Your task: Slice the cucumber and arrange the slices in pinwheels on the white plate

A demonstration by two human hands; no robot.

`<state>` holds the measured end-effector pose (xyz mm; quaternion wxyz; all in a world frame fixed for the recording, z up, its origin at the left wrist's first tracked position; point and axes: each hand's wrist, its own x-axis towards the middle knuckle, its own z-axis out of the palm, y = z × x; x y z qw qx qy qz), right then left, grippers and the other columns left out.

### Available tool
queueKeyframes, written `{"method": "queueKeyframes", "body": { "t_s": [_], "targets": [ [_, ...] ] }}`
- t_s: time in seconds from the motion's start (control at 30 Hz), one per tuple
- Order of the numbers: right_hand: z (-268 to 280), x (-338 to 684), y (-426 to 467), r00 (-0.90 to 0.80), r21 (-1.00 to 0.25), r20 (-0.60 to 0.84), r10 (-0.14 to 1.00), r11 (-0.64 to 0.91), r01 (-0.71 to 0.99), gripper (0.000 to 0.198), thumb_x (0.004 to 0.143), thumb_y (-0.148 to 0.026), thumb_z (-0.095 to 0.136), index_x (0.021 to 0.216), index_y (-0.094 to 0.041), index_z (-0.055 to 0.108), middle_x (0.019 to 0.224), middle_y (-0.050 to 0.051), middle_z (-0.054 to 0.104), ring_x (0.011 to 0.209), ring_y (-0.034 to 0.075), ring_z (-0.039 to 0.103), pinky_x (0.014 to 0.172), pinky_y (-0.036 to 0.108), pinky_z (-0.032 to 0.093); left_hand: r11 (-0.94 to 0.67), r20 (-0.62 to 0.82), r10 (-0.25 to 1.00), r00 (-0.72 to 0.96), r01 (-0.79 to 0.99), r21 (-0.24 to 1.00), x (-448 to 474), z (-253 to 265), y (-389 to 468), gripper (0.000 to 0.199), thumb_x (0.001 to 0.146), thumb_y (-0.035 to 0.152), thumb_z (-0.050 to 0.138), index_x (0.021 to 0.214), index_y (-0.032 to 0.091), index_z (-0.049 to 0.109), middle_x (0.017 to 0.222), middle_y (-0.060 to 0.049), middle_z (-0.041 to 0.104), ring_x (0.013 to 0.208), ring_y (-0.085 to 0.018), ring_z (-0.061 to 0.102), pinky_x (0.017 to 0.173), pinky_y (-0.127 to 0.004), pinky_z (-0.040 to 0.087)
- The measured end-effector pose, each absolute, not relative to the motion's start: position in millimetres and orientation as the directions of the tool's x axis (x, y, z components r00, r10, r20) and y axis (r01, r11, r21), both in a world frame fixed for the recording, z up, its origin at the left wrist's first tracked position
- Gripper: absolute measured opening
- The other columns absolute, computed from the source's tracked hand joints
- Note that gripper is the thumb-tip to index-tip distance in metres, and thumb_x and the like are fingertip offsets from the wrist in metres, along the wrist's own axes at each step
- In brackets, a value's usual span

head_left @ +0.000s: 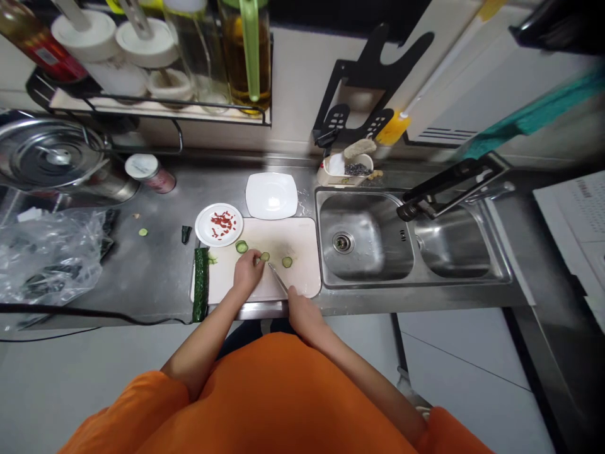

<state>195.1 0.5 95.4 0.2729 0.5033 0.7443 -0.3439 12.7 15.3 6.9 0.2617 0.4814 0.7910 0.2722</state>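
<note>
On the board, my left hand pinches a cucumber slice at its fingertips. My right hand grips the knife, its tip just beside that slice.

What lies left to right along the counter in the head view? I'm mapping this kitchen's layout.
Plastic bag → cucumber → round plate of red bits → left hand → knife → sink → faucet.

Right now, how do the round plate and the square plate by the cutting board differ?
The round plate holds chopped red bits; the square plate holds nothing. The round plate overlaps the cutting board's back left corner; the square plate sits behind the board's back edge and looks larger. Both are white.
</note>
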Motion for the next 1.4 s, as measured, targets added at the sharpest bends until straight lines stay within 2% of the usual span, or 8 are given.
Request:
{"method": "queueKeyframes", "body": {
  "t_s": [0.1, 0.27, 0.43, 0.6, 0.73, 0.87, 1.1, 1.4],
  "targets": [
    [96.2, 197.7, 0.6, -0.337, -0.239, -0.753, 0.566, 0.242, 0.94, 0.032, 0.086, -0.004, 0.031, 0.115, -0.015, 0.04, 0.095, 0.014, 0.064, 0.098, 0.025, 0.061, 0.073, 0.03, 0.041, 0.451, -0.213, 0.866, -0.453, 0.523, 0.723, 6.5, 12.9, 15.3, 0.013, 0.079, 0.032, 0.055, 0.083, 0.021, 0.062, 0.073, 0.001, 0.065, 0.067, -0.014, 0.058, 0.069, -0.026, 0.043],
    [98.3, 196.6, 1.5, -0.33, -0.249, -0.764, 0.555, 0.22, 0.943, 0.033, 0.085, -0.004, 0.031, 0.115, -0.015, 0.04, 0.096, 0.015, 0.064, 0.097, 0.026, 0.061, 0.072, 0.031, 0.041, 0.559, -0.213, 0.733, -0.646, 0.393, 0.73, -19.5, 22.5, 18.9, 0.017, 0.074, 0.031, 0.058, 0.086, 0.02, 0.063, 0.073, 0.001, 0.065, 0.067, -0.014, 0.059, 0.068, -0.024, 0.044],
    [100.3, 196.3, 3.4, -0.324, -0.241, -0.78, 0.535, 0.221, 0.945, 0.035, 0.084, -0.004, 0.031, 0.117, -0.014, 0.04, 0.097, 0.015, 0.064, 0.097, 0.025, 0.061, 0.072, 0.03, 0.041, 0.58, -0.154, 0.74, -0.655, 0.506, 0.638, -38.7, 23.3, 18.9, 0.021, 0.074, 0.031, 0.057, 0.089, 0.017, 0.065, 0.078, -0.003, 0.066, 0.075, -0.018, 0.059, 0.075, -0.029, 0.045],
    [99.3, 197.6, -1.2, -0.362, -0.253, -0.748, 0.556, 0.265, 0.93, 0.036, 0.082, -0.003, 0.037, 0.116, -0.013, 0.04, 0.097, 0.015, 0.065, 0.096, 0.025, 0.062, 0.073, 0.03, 0.042, 0.448, -0.04, 0.849, -0.527, 0.678, 0.582, -30.5, 27.7, 27.0, 0.024, 0.078, 0.029, 0.054, 0.095, 0.017, 0.066, 0.091, -0.008, 0.065, 0.086, -0.021, 0.058, 0.082, -0.033, 0.044],
    [97.3, 196.2, -6.8, -0.374, -0.238, -0.728, 0.575, 0.299, 0.924, 0.041, 0.081, 0.0, 0.038, 0.12, -0.013, 0.038, 0.1, 0.017, 0.065, 0.097, 0.026, 0.063, 0.074, 0.031, 0.044, 0.244, -0.165, 0.97, -0.181, 0.753, 0.611, 0.4, 32.3, 53.7, 0.023, 0.075, 0.028, 0.059, 0.095, 0.019, 0.067, 0.092, -0.006, 0.066, 0.086, -0.02, 0.059, 0.081, -0.031, 0.045],
    [95.7, 192.5, -8.5, -0.354, -0.222, -0.723, 0.593, 0.286, 0.932, 0.035, 0.086, 0.0, 0.03, 0.117, -0.013, 0.041, 0.098, 0.017, 0.066, 0.095, 0.026, 0.065, 0.073, 0.033, 0.047, 0.188, -0.344, 0.939, 0.003, 0.833, 0.52, 37.2, 29.4, 77.5, 0.02, 0.068, 0.024, 0.064, 0.086, 0.019, 0.068, 0.089, -0.007, 0.064, 0.084, -0.021, 0.059, 0.074, -0.028, 0.046],
    [98.1, 191.1, -8.2, -0.329, -0.216, -0.734, 0.595, 0.254, 0.943, 0.035, 0.088, -0.002, 0.027, 0.118, -0.012, 0.042, 0.099, 0.018, 0.066, 0.098, 0.025, 0.064, 0.077, 0.033, 0.048, 0.193, -0.429, 0.903, 0.006, 0.887, 0.419, 60.4, 26.8, 80.6, 0.014, 0.072, 0.024, 0.057, 0.081, 0.017, 0.065, 0.095, -0.011, 0.06, 0.079, -0.021, 0.059, 0.065, -0.03, 0.045],
    [98.6, 194.6, -7.5, -0.342, -0.232, -0.718, 0.606, 0.255, 0.939, 0.034, 0.087, -0.002, 0.028, 0.116, -0.014, 0.043, 0.096, 0.016, 0.066, 0.096, 0.024, 0.064, 0.075, 0.03, 0.046, 0.224, -0.435, 0.898, 0.067, 0.782, 0.582, 49.3, 44.7, 76.9, 0.003, 0.07, 0.02, 0.059, 0.072, 0.019, 0.061, 0.067, 0.0, 0.063, 0.065, -0.015, 0.056, 0.06, -0.025, 0.04]
  ]
}}
